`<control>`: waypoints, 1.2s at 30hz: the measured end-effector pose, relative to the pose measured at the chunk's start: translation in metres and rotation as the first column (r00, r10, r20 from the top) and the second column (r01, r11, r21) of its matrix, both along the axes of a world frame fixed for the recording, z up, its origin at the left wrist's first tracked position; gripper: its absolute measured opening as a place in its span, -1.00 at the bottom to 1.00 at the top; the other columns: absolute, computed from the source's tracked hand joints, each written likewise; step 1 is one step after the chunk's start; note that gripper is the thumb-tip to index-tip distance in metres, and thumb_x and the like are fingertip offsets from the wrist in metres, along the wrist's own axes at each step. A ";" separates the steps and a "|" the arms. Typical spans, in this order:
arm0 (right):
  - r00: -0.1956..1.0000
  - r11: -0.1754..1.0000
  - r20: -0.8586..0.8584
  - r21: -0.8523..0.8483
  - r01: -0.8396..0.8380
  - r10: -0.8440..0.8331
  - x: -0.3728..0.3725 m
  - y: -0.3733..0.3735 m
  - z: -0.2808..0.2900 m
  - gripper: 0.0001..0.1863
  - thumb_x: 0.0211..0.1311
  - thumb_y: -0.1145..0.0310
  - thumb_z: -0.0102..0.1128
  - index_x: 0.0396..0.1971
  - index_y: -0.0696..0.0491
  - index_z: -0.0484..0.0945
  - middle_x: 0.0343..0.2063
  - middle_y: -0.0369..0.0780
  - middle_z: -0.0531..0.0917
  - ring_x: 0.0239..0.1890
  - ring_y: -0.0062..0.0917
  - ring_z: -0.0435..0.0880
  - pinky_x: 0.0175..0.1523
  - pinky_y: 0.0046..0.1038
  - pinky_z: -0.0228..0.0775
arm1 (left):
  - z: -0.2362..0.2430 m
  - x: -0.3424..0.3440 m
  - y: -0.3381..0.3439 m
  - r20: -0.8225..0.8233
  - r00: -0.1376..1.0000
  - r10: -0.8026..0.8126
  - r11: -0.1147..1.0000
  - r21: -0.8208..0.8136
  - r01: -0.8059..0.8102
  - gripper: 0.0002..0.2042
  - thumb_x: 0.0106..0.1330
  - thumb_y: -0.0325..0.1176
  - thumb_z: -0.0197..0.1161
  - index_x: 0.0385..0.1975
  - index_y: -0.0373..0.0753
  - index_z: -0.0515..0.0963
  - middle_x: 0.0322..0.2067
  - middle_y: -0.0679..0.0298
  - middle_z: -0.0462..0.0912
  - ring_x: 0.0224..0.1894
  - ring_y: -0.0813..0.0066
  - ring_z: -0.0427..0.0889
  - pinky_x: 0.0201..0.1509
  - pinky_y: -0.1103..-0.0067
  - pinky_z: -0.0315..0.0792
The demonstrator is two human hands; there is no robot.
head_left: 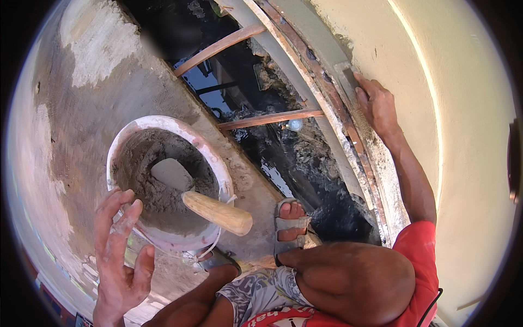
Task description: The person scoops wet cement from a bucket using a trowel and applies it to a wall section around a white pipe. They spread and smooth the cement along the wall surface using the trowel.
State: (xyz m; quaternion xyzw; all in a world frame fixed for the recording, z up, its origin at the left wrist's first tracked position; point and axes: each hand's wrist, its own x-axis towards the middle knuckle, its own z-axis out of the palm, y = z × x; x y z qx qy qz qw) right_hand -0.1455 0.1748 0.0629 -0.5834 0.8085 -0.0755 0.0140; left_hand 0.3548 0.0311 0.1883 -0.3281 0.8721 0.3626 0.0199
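Note:
My left hand (122, 256) is raised at the near-left side of a white bucket (117, 152) of wet grey mortar (141, 201), its fingers apart and bent. A trowel (171, 171) rests in the bucket, its wooden handle (218, 212) sticking out toward me over the rim. My right hand (377, 106) is closed on a small flat grey tool (347, 79), which lies against a narrow band of grey plaster (327, 49) along the foot of the cream wall. The tool's exact kind is hard to make out.
An open drain of dark water (338, 218) runs diagonally, crossed by two wooden slats (239, 122). A long board (305, 71) lines its wall side. The cream wall (468, 163) fills the right. My sandalled foot (289, 223) is at the edge of the concrete walkway (76, 136).

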 end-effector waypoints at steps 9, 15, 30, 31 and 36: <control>0.988 0.987 0.004 0.049 0.152 -0.152 0.012 0.101 0.012 -0.59 0.23 0.48 0.19 0.10 -0.04 0.54 -0.46 -0.06 0.54 -0.45 -0.16 0.61 -0.30 -0.18 0.46 | 0.000 -0.023 0.000 -0.061 0.996 -0.057 0.998 -0.002 0.057 -0.54 0.35 -0.33 0.12 0.26 -0.26 0.36 0.24 -0.06 0.29 0.33 -0.19 0.24 0.36 0.05 0.15; 0.968 0.965 0.026 0.086 0.247 -0.250 0.025 0.160 0.021 -0.60 0.21 0.50 0.23 0.08 -0.03 0.57 -0.44 -0.10 0.56 -0.45 -0.24 0.62 -0.31 -0.25 0.49 | 0.002 -0.026 0.001 -0.046 0.996 -0.072 0.997 -0.015 0.071 -0.54 0.35 -0.31 0.13 0.25 -0.27 0.37 0.24 -0.06 0.30 0.34 -0.16 0.23 0.37 0.05 0.14; 0.994 0.993 -0.035 -0.051 -0.102 0.100 -0.004 0.001 0.005 -0.63 0.26 0.46 0.18 0.08 -0.01 0.58 -0.37 -0.07 0.64 -0.46 -0.27 0.67 -0.28 -0.27 0.54 | 0.012 -0.024 0.009 -0.008 0.998 -0.060 0.998 -0.031 0.060 -0.53 0.35 -0.32 0.11 0.25 -0.28 0.36 0.25 -0.09 0.29 0.34 -0.16 0.23 0.38 0.07 0.13; 0.997 0.996 -0.011 -0.038 -0.078 0.077 -0.003 0.008 0.003 -0.63 0.24 0.45 0.19 0.07 -0.02 0.57 -0.37 -0.07 0.64 -0.46 -0.23 0.66 -0.29 -0.25 0.54 | 0.011 -0.021 0.010 0.000 0.999 -0.048 0.998 -0.035 0.048 -0.53 0.35 -0.31 0.11 0.26 -0.28 0.36 0.25 -0.08 0.29 0.34 -0.16 0.22 0.38 0.08 0.12; 0.997 0.996 0.031 0.056 0.075 -0.077 0.013 0.081 0.006 -0.61 0.22 0.43 0.20 0.07 -0.06 0.56 -0.42 -0.11 0.60 -0.47 -0.18 0.65 -0.34 -0.21 0.53 | 0.005 -0.011 0.011 0.041 0.999 -0.019 0.999 -0.038 0.021 -0.52 0.35 -0.30 0.12 0.27 -0.27 0.35 0.27 -0.07 0.28 0.36 -0.12 0.21 0.40 0.09 0.11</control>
